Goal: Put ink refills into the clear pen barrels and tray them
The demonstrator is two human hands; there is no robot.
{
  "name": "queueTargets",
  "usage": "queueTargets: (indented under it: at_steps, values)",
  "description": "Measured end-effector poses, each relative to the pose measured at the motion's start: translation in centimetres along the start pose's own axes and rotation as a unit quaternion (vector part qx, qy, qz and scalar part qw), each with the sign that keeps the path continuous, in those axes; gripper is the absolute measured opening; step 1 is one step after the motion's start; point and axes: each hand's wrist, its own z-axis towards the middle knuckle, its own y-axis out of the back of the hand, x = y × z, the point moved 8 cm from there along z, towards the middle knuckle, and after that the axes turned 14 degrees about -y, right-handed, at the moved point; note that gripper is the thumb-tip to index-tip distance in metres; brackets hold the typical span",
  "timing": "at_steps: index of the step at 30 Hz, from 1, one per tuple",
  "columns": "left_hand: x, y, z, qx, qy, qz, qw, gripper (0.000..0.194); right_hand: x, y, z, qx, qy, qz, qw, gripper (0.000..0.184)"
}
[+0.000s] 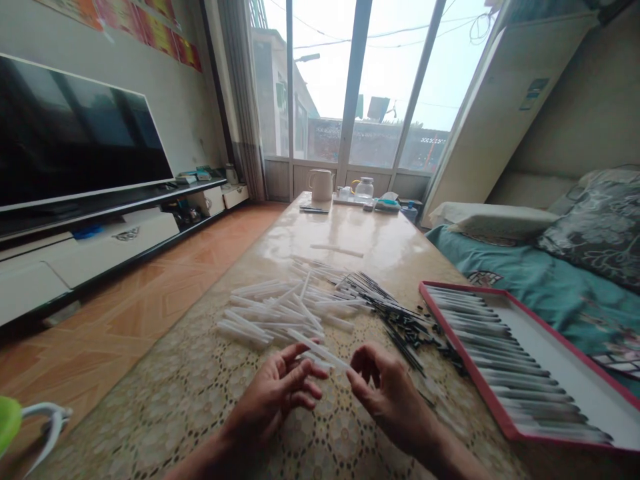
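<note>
Our half-open left hand [273, 400] and right hand [395, 403] hold a white tube [319, 350] up, clear of the pile [270, 313].

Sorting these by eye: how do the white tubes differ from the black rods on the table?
The white tubes are pale and thicker; the black rods are dark and thinner. The tubes form a loose crisscrossed heap, the rods a denser bunch to its right. Both are long and straight.

Glass balcony doors [320, 80], orange tiled floor [120, 320], white TV cabinet [110, 247]
</note>
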Motion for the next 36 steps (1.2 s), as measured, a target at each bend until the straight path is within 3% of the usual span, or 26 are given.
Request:
queueTargets:
  at_steps: [4,7,11,15,18,21,24,27,31,36]
  values:
    - [0.4,0.9,0.1,-0.028,0.000,-0.051,0.998,0.023,0.8,-0.6,-0.3,0.026,0.036,-0.003,0.999,0.008]
    - [0.1,1.4,0.1,-0.061,-0.004,-0.061,0.996,0.019,-1.3,1.4,0.5,-0.012,0.026,-0.095,0.995,0.010]
    - [-0.4,1.7,0.0,-0.084,-0.006,-0.054,0.995,0.021,-5.5,4.5,0.5,-0.099,-0.007,-0.298,0.949,0.007]
    - [-0.5,1.8,0.0,-0.088,-0.015,-0.052,0.995,0.021,-8.4,4.6,-0.9,-0.113,0.013,-0.406,0.907,0.009]
    - [-0.5,1.9,0.1,-0.094,-0.020,-0.057,0.994,0.018,-9.0,4.2,-1.6,-0.132,0.040,-0.425,0.895,0.013]
    - [-0.6,2.0,0.0,-0.112,-0.020,-0.065,0.991,0.012,-7.9,3.7,-1.2,-0.116,0.045,-0.390,0.913,0.010]
    - [-0.9,2.4,-0.2,-0.152,-0.029,-0.079,0.985,0.004,-5.4,2.6,-0.4,-0.036,0.019,-0.292,0.956,0.007]
    - [-1.2,2.9,-0.2,-0.189,-0.039,-0.090,0.977,0.008,-2.3,1.5,-0.1,0.017,-0.002,-0.174,0.985,0.012]
    - [-1.3,3.2,-0.1,-0.204,-0.043,-0.100,0.973,0.012,0.6,0.9,-0.7,0.013,0.020,-0.093,0.995,0.012]
    - [-1.3,3.2,-0.1,-0.193,-0.048,-0.102,0.975,0.008,1.2,0.7,-1.0,0.005,0.027,-0.082,0.996,0.011]
